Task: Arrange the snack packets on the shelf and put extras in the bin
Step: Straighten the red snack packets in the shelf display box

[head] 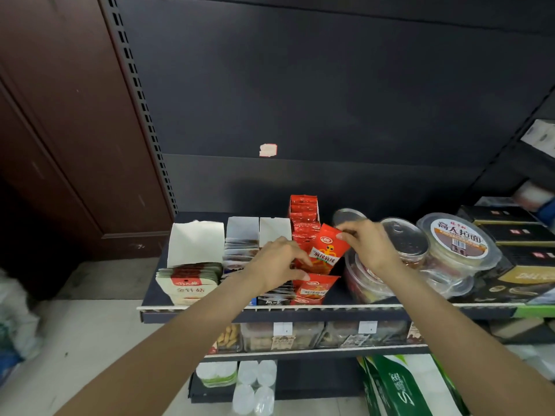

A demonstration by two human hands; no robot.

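On the shelf (156, 292), a white box (187, 288) reading 金针菇 is being displayed; the left hand (277, 261) is being rested, fingers curled, on red packets (312, 288); one red packet (327, 249) is being pinched at its top by the right hand (368, 246), beside a tub (456, 240) labelled 高人拉面

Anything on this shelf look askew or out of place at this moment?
One red snack packet is tilted above its row, pinched at the top corner by the right hand while the left hand touches its lower edge. The row of red packets behind it stands upright in its box. Nothing looks spilled or damaged.
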